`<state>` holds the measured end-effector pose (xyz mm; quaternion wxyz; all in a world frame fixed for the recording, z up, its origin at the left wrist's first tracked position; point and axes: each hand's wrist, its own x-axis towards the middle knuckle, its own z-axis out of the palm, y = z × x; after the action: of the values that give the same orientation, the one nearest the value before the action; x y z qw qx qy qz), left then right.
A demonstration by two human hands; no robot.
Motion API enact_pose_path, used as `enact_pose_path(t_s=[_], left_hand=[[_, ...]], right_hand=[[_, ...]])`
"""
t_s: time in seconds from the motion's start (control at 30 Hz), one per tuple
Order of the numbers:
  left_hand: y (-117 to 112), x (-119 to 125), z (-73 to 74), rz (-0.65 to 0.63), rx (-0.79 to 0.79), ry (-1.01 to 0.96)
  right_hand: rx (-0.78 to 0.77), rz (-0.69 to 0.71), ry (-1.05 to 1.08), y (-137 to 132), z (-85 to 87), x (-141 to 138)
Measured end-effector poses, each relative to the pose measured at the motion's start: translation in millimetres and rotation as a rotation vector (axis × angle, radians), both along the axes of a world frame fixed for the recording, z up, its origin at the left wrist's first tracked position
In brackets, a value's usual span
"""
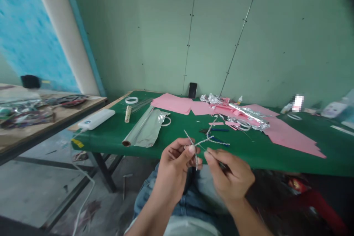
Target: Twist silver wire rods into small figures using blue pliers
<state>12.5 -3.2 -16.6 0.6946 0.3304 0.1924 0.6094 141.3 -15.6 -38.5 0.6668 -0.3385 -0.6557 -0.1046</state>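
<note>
My left hand (175,162) pinches a branching figure of twisted silvery wire (203,141) between thumb and fingers. Its crossed end sticks out above and below the thumb, and its forked end points away to the right. Close beside it, my right hand (231,173) is closed, with thumb and forefinger pressed on a thin wire (201,148) that runs toward the left fingertips. Both hands are over my lap, at the front edge of the green table (166,155). Behind the wire figure lie blue-handled tools (219,130), partly covered by it.
A roll of foil (141,129) lies left of centre, near a tape ring (131,100) and a white power bank (96,119) with a cable. Pink sheets (293,136) and crumpled foil (249,114) spread across the right. A phone (193,90) leans on the wall.
</note>
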Motion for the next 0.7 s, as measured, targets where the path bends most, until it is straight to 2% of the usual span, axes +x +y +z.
enact_pose_path(t_s=[0.1,0.17,0.2,0.37,0.47,0.53,0.57,0.63,0.7], left_hand=[[-0.3,-1.2,0.1,-0.062,-0.021,-0.035],[0.5,-1.8,-0.7,-0.086,-0.015,-0.055],[1.0,-2.1,-1.5,-0.098,-0.009,-0.062],[2.3,-8.0,-5.8,-0.26,0.09,-0.016],[2.4,-16.2,-5.9,-0.344,0.175,0.127],[2.2,-21.8,-4.7,-0.354,0.232,0.299],[2.1,-23.9,-4.1,-0.323,0.261,0.41],[2.1,-26.1,-4.1,-0.164,0.324,0.653],[3.0,-25.2,-5.7,0.064,0.386,0.859]], right_hand=[[-0.322,0.383,0.472,8.8,-7.9,-7.0],[-0.468,0.638,0.629,15.2,-5.7,-8.9],[-0.519,0.718,0.647,18.0,-3.0,-9.0],[-0.815,0.953,0.45,30.2,18.8,5.3],[-1.035,1.068,0.195,43.2,45.8,27.4],[-1.162,1.091,-0.048,53.4,72.2,40.8],[-1.233,1.04,-0.336,57.4,86.5,44.8],[-1.252,0.85,-0.675,60.4,113.2,45.4],[-1.169,0.565,-0.905,54.3,131.6,36.9]])
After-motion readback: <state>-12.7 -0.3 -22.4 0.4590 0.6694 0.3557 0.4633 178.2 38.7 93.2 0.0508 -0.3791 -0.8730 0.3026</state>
